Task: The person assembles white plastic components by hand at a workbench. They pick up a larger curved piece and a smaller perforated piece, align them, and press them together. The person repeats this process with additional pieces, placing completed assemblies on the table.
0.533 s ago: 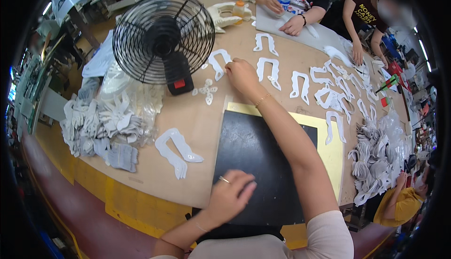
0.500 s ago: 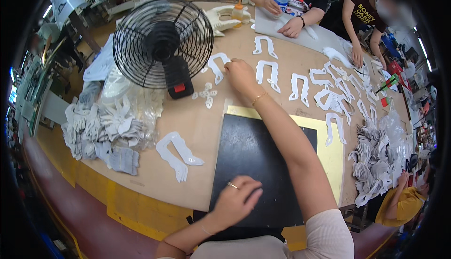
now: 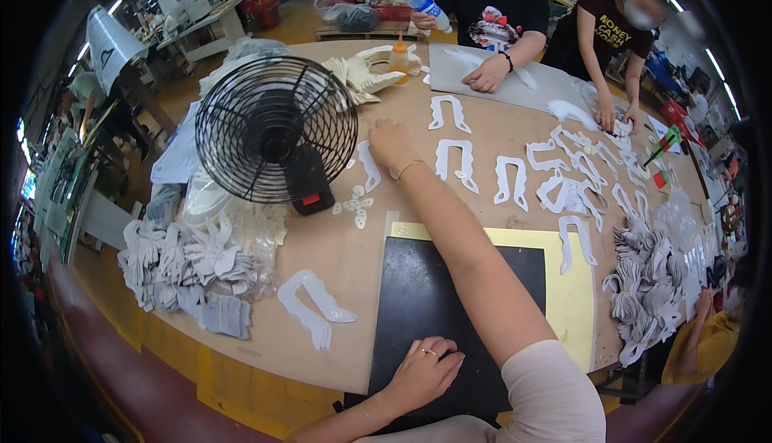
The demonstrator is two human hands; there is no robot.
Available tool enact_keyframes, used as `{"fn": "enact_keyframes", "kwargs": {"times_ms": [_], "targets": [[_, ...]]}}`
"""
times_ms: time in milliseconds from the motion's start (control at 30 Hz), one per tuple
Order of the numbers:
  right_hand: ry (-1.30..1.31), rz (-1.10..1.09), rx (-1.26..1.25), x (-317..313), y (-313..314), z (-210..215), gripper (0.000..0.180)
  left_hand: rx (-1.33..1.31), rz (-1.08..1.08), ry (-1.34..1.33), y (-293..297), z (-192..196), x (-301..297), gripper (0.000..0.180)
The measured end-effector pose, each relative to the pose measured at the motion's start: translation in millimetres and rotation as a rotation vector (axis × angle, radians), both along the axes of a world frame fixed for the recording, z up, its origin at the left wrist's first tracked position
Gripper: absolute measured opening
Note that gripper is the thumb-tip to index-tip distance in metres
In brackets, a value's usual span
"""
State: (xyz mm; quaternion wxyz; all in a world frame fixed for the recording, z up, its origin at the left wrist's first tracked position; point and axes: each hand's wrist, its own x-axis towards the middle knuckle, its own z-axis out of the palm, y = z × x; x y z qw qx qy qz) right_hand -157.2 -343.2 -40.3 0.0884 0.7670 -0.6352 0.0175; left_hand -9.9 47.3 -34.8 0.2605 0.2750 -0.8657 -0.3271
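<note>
My left hand (image 3: 425, 377) rests near the front edge of a black mat (image 3: 414, 282), its fingers loosely curled together and nothing visible in them. Stretched out to the far side, my right hand (image 3: 392, 147) is at a white U-shaped piece (image 3: 370, 168) beside the fan; it partly covers that piece, and its fingertips are blurred. Close by lie a small white four-lobed piece (image 3: 354, 206) and another U-shaped piece (image 3: 456, 162) with a small piece on its right leg. A larger stack of white U-shaped pieces (image 3: 315, 306) lies left of the mat.
A black fan (image 3: 277, 133) stands at left, behind piles of grey-white cut pieces (image 3: 189, 262). A yellow sheet (image 3: 571, 302) lies under the mat. More grey stacks (image 3: 647, 290) sit at right. Across the table, one person holds a bottle (image 3: 429, 10); another handles pieces.
My view has tilted up, so the table appears lower. My right hand stays far out by the U-shaped piece. The person opposite has lifted the bottle away to the left.
</note>
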Motion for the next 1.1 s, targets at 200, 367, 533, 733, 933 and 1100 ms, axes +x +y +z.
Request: {"fn": "enact_keyframes", "kwargs": {"times_ms": [200, 367, 533, 733, 933, 1100], "targets": [[-0.237, 0.017, -0.082, -21, 0, -1, 0.023, -0.032, 0.007, 0.019, -2, 4, -1, 0.018], [-0.255, -0.008, -0.109, -39, 5, 34, 0.018, -0.039, 0.010, 0.022, 0, -1, -3, 0.016], [-0.279, 0.111, -0.125, -58, 41, 103, 0.015, -0.043, 0.009, 0.047, 0, -1, -1, 0.015], [-0.311, 0.116, -0.018, -55, 126, 162, 0.015, 0.003, 0.017, 0.091, -1, -4, 3, 0.018], [-0.153, 0.344, -0.012, -50, 198, 181, 0.019, 0.136, 0.058, 0.130, 3, 15, 2, 0.020], [-0.325, 0.390, 0.029, -43, 292, 164, 0.015, 0.188, -0.029, 0.091, 29, 30, 22, 0.020]]}}
